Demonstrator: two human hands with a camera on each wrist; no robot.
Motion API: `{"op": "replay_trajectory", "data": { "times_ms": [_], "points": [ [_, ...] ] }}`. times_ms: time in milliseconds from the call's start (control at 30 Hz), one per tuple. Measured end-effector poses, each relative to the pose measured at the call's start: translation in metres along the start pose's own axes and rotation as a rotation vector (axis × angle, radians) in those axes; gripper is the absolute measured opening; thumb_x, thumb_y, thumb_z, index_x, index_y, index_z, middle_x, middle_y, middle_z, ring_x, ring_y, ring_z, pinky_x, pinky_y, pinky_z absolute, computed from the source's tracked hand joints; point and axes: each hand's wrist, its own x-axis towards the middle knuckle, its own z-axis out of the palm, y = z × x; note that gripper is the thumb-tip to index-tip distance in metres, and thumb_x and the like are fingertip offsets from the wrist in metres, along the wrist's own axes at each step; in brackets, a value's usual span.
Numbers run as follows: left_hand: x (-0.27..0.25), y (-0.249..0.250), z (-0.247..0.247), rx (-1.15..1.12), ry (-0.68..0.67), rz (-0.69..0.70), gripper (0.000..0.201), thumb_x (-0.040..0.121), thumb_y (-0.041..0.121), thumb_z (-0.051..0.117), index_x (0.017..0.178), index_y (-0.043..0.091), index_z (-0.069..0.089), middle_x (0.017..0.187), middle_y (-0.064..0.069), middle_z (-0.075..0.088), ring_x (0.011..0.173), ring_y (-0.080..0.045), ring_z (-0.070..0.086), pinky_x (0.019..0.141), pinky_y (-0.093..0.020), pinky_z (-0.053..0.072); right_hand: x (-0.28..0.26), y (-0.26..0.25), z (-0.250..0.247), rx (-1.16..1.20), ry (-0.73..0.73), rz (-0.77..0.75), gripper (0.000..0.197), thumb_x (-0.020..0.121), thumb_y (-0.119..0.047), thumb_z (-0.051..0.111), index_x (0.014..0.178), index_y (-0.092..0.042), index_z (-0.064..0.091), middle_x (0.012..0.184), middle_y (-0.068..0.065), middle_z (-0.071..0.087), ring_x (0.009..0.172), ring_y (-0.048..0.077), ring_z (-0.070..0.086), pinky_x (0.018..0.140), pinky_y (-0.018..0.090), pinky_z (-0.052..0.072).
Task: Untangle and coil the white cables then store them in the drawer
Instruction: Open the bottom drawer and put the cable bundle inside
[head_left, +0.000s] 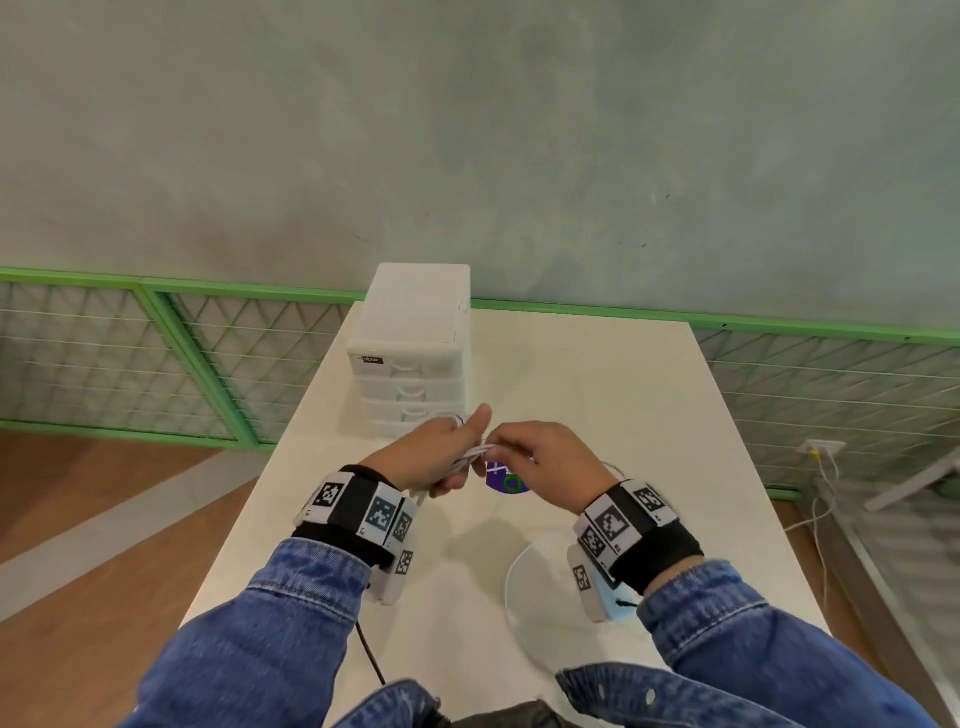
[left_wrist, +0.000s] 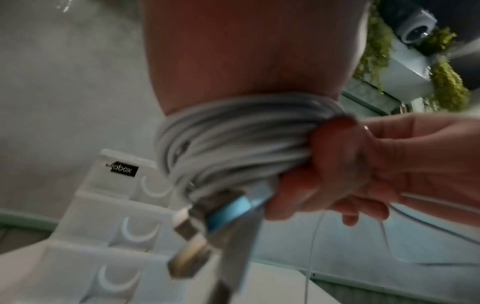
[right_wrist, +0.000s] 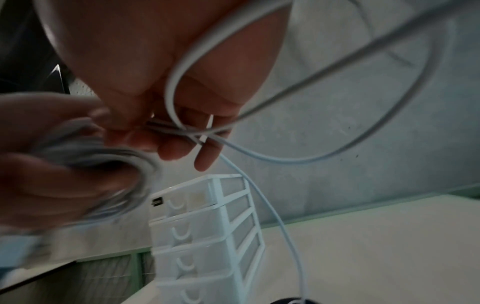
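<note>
A: So, the thin white cable (left_wrist: 233, 131) is mid-frame in the left wrist view, wound in many turns into a coil, with its metal USB plug (left_wrist: 189, 257) and a blue-tipped connector dangling below.

B: Who holds it?

A: The left hand (head_left: 431, 457) has its fingers curled around the coil at the centre of the head view. The right hand (head_left: 540, 457), touching it, pinches the loose run of cable; the right wrist view shows that slack (right_wrist: 285, 156) looping away toward the right of the frame and trailing down.

B: Which step, then?

A: Coiling, I'd judge, nearly through one cable. The next move probably calls for feeding the remaining slack around the coil without letting the turns spring apart, then opening a drawer.

B: And the drawers?

A: The small white plastic drawer unit (head_left: 410, 358) stands just above the hands in the head view, on the pale white counter (head_left: 649, 415), all drawers apparently closed.

B: Anything unclear?

A: Both wrist views are blurred. I can't tell whether a second cable is tangled in, and a purple and green round object (head_left: 511, 484) under the hands is mostly hidden.
</note>
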Motion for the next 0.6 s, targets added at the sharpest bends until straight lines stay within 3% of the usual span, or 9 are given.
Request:
{"op": "replay_trajectory", "data": {
  "times_ms": [67,133,200,267,367,433,500,600],
  "points": [
    [-0.007,0.004,0.0,-0.067,-0.084,-0.029,0.069,0.079,0.069,0.034,0.076,0.004,0.056,0.041,0.0,0.038,0.033,-0.013,0.032,0.036,-0.017,0.027,-0.001,0.009,-0.012,-0.096,0.018,0.054,0.028,0.09,-0.042,0.05,0.079,-0.019,0.063,0.067,-0.001,0.06,0.067,0.018,0.053,0.065,0.034,0.042],
    [-0.011,0.006,-0.003,-0.052,-0.09,-0.019,0.048,0.086,0.052,0.054,0.074,0.006,0.055,0.042,0.001,0.035,0.034,-0.011,0.029,0.035,-0.017,0.024,-0.005,0.025,-0.018,-0.16,0.03,0.126,0.03,0.094,-0.039,0.049,0.074,-0.018,0.059,0.066,0.001,0.057,0.067,0.019,0.051,0.064,0.035,0.04],
    [-0.014,0.007,-0.01,-0.093,-0.064,-0.005,0.033,0.087,0.033,0.064,0.069,0.008,0.054,0.042,0.001,0.035,0.036,-0.012,0.029,0.036,-0.018,0.024,-0.012,0.044,-0.017,-0.155,0.044,0.21,0.036,0.095,-0.041,0.046,0.074,-0.015,0.06,0.068,0.004,0.059,0.07,0.019,0.052,0.065,0.034,0.04],
    [-0.014,0.009,-0.017,-0.17,0.001,0.003,0.03,0.088,0.025,0.064,0.067,0.009,0.052,0.042,0.001,0.034,0.035,-0.013,0.027,0.036,-0.018,0.023,-0.018,0.062,-0.012,-0.134,0.069,0.294,0.037,0.096,-0.04,0.044,0.079,-0.015,0.065,0.076,0.004,0.063,0.08,0.019,0.054,0.072,0.033,0.041],
    [-0.014,0.012,-0.025,-0.223,0.111,-0.001,0.032,0.09,0.027,0.061,0.068,0.008,0.049,0.04,0.001,0.031,0.033,-0.014,0.025,0.036,-0.018,0.021,-0.021,0.078,-0.01,-0.221,0.118,0.372,0.03,0.097,-0.034,0.045,0.097,-0.017,0.07,0.098,0.005,0.068,0.098,0.024,0.055,0.083,0.034,0.042],
    [-0.014,0.014,-0.026,-0.248,0.159,-0.008,0.031,0.091,0.027,0.059,0.069,0.007,0.049,0.039,0.003,0.031,0.032,-0.013,0.024,0.037,-0.018,0.02,-0.017,0.075,-0.013,-0.231,0.226,0.348,0.027,0.097,-0.029,0.046,0.106,-0.018,0.069,0.109,0.005,0.067,0.105,0.026,0.055,0.089,0.037,0.042],
    [-0.014,0.017,-0.022,-0.283,0.19,-0.018,0.031,0.092,0.026,0.058,0.068,0.008,0.048,0.039,0.003,0.03,0.032,-0.013,0.024,0.036,-0.017,0.021,-0.011,0.057,-0.017,-0.1,0.277,0.282,0.028,0.098,-0.03,0.045,0.114,-0.021,0.066,0.118,0.0,0.064,0.113,0.02,0.053,0.097,0.036,0.039],
    [-0.01,0.02,-0.013,-0.342,0.22,-0.021,0.032,0.092,0.026,0.058,0.067,0.009,0.048,0.039,0.002,0.029,0.034,-0.013,0.023,0.036,-0.018,0.022,0.0,0.017,-0.017,0.094,0.128,0.168,0.04,0.095,-0.039,0.046,0.134,-0.028,0.049,0.132,-0.007,0.054,0.124,0.009,0.043,0.106,0.029,0.031]
  ]
}}
